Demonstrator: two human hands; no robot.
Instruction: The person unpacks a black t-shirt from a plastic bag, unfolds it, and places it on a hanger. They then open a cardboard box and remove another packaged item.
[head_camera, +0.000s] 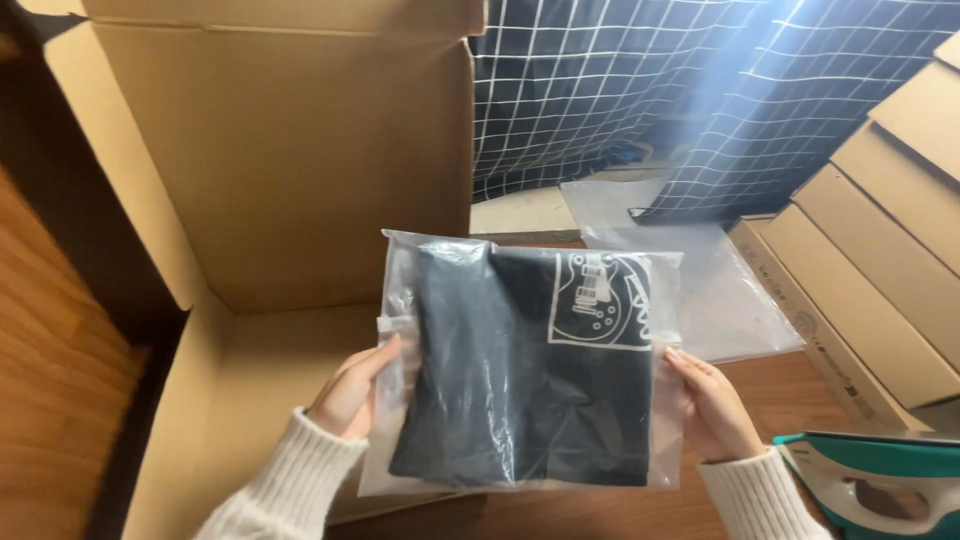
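- So we've got a clear plastic bag (520, 365) with a folded dark garment (520, 390) inside, held up flat in front of us, right over the edge of a big open cardboard box (290, 150).
- The garment has a white square print of a guitar (597, 300) at its upper right, and it fills most of the bag. The bag's top edge sits a bit crinkled.
- Our left hand (350, 395) is clamped on the bag's left edge, thumb on the front, the other fingers behind it where we can't see them.
- Our right hand (712, 405) does the same on the right edge, fingers pressed along the side of the bag. So both grips are closed on the bag, one on each side.
- Both wrists come out of cream knit sleeves (285, 490).
- The box is on the left, flaps up, inside looks bare from here. The bag's lower left corner overlaps the box's front wall.
- Behind the bag, more clear plastic bags (700, 290) are lying flat on the wooden table (790, 385).
- Further back there's a dark cloth with a white grid pattern (640, 90).
- On the right, a row of flat cardboard boxes (880, 260) leaning in a stack.
- Bottom right corner, near our right wrist, a teal and white iron (880, 475).
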